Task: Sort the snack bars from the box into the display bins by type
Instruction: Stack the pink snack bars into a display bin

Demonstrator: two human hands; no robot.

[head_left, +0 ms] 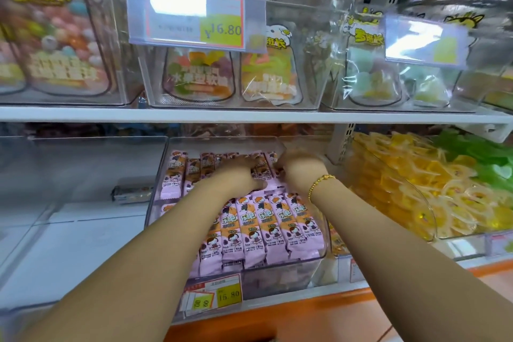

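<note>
Both arms reach into a clear display bin [155, 194] on the lower shelf [277, 293]. The left hand [238, 175] and the right hand [299, 166] lie close together on the back row of snack bars [194, 168]. The bars are pink and orange, with a cartoon child on the wrapper. The fingers of both hands point away and are bent down onto the bars. They are partly hidden, so I cannot tell if they are holding a bar or just pressing on the row. A gold bracelet [319, 184] sits on the right wrist.

Nearer than the fingers, a front row of the same bars [266, 230] stands in a neat line, leaning back. Below that row, a yellow price tag [229, 296] is on the front of the bin.

Left of the fingers is another clear bin with one lone dark bar [131, 191] in it. Right of the fingers is a bin of yellow candies [402, 189]. Above the fingers, an upper shelf holds bags of soft sweets [198, 75] in clear bins.
</note>
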